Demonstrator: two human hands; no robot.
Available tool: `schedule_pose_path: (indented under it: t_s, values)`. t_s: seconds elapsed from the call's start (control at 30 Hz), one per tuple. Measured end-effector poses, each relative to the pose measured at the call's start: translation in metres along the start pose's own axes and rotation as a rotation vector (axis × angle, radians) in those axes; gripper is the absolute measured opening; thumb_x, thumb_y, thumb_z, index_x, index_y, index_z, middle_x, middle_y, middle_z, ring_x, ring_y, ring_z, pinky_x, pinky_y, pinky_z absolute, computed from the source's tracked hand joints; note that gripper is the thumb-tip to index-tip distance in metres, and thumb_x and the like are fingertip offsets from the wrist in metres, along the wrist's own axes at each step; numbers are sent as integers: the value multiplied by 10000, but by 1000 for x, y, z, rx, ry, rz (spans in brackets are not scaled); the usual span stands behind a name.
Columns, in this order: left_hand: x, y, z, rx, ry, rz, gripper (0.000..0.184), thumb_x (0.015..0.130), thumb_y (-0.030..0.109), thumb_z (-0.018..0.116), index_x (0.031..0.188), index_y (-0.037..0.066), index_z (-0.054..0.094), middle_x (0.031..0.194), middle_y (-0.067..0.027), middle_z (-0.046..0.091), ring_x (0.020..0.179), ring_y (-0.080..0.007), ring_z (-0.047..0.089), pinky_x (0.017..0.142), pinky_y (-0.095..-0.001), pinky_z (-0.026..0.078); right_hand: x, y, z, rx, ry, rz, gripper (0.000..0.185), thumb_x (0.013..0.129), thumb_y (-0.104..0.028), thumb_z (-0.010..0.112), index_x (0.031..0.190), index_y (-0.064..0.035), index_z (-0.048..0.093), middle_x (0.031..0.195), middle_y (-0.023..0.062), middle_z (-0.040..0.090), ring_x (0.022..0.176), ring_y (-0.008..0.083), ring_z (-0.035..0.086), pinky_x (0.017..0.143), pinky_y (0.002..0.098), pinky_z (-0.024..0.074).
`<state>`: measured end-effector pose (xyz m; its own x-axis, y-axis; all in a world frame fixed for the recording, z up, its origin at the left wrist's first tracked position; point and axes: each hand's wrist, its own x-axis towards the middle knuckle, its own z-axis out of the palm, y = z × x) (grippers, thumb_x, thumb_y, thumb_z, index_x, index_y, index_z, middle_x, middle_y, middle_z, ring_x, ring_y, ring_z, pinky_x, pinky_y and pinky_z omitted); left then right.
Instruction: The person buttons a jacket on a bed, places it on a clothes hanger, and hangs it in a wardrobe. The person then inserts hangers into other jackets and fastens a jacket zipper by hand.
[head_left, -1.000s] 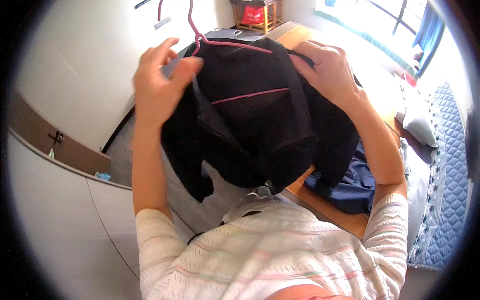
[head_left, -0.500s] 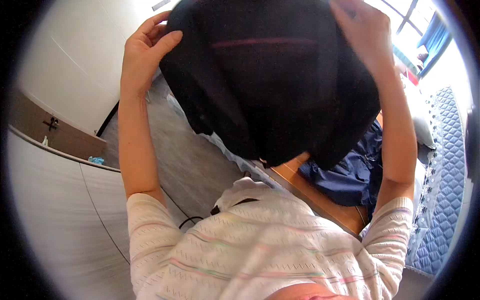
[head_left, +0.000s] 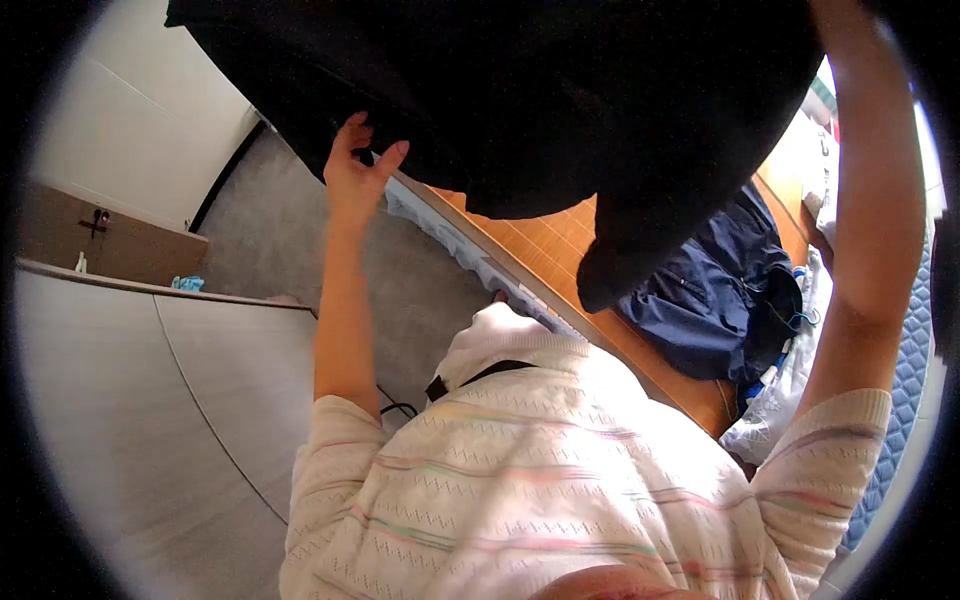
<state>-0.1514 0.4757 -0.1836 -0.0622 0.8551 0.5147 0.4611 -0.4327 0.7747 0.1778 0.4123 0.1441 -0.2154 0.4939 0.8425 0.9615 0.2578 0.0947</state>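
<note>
A black garment (head_left: 560,100) hangs raised across the top of the view, large and close to the camera. My left hand (head_left: 362,165) is at its lower left edge, thumb and fingers apart, with nothing gripped between them. The right forearm reaches up along the garment's right side, and my right hand is beyond the top edge of the view. The pink hanger is out of sight. Below the garment, a dark blue garment (head_left: 700,310) lies on the orange-brown wooden surface (head_left: 545,245), with a light blue hanger (head_left: 806,317) at its right side.
At the left is a pale cabinet (head_left: 110,370) with a brown recess holding a light blue item (head_left: 187,283). Grey floor (head_left: 270,210) lies between it and the wooden surface. A blue quilted mat (head_left: 905,390) is at the far right.
The black garment has risen and come closer. My left hand has let go of its upper edge and moved down to its lower edge. My right hand has gone up out of view.
</note>
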Motion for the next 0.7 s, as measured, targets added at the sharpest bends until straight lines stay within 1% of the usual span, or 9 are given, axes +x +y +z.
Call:
schedule_pose_path:
  t_s: [0.03, 0.13, 0.23, 0.33, 0.43, 0.5, 0.57, 0.67, 0.7]
  values:
    - [-5, -19, 0, 42, -5, -9, 612, 665, 270, 791, 1154, -10, 551, 1020, -136, 613, 933, -214, 567, 811, -316, 455, 0, 15, 4, -27, -18, 16, 255, 816, -235, 571, 887, 0, 642, 827, 172, 637, 776, 263, 612, 715, 351, 475]
    - [-22, -59, -5, -57, -41, -255, 524, 683, 203, 754, 1124, -15, 576, 1001, -131, 621, 906, -206, 575, 789, -313, 460, -7, 69, 23, -111, -98, 71, 270, 827, -253, 563, 919, -9, 635, 859, 171, 635, 810, 259, 607, 732, 346, 471]
    - [-49, -128, -2, -208, -131, -601, 450, 687, 132, 711, 1095, -19, 595, 970, -122, 629, 864, -212, 584, 762, -292, 463, -25, 138, 60, -194, -225, 131, 286, 837, -270, 556, 952, -18, 628, 890, 170, 633, 844, 255, 601, 748, 341, 466]
    - [-85, -214, 8, -108, -343, -948, 458, 685, 103, 695, 1116, -8, 587, 915, -102, 633, 817, -212, 583, 736, -298, 461, -54, 229, 108, -297, -397, 198, 303, 848, -287, 548, 985, -27, 621, 922, 170, 631, 878, 252, 595, 765, 336, 462]
    - [-106, -209, 33, -219, -303, -1331, 519, 701, 134, 690, 1181, 4, 542, 899, -91, 619, 791, -203, 569, 684, -316, 457, -97, 308, 175, -378, -588, 270, 321, 858, -304, 541, 1018, -35, 614, 954, 169, 628, 912, 248, 590, 781, 331, 457]
    - [-114, -228, 55, -201, -370, -1388, 551, 712, 168, 691, 1211, 17, 513, 926, -81, 606, 803, -187, 563, 655, -312, 451, -127, 357, 223, -426, -716, 305, 334, 865, -316, 536, 1039, -41, 609, 975, 168, 627, 935, 246, 586, 792, 328, 454]
    - [-126, -251, 88, -191, -418, -1437, 566, 721, 196, 695, 1224, 28, 497, 945, -72, 599, 807, -172, 561, 627, -302, 446, -158, 386, 282, -448, -830, 319, 346, 872, -327, 531, 1061, -47, 604, 996, 167, 625, 958, 243, 582, 803, 325, 451]
    - [-131, -279, 139, -187, -475, -1480, 547, 730, 221, 705, 1204, 37, 504, 948, -60, 599, 796, -152, 568, 599, -285, 445, -206, 401, 382, -394, -951, 300, 366, 883, -345, 523, 1094, -56, 598, 1027, 166, 623, 992, 239, 577, 820, 320, 446]
    - [-126, -281, 156, -202, -522, -1497, 531, 731, 224, 708, 1189, 39, 514, 938, -56, 603, 788, -148, 572, 597, -283, 446, -227, 393, 414, -302, -959, 276, 372, 886, -350, 521, 1105, -58, 595, 1038, 166, 622, 1003, 238, 575, 825, 319, 445]
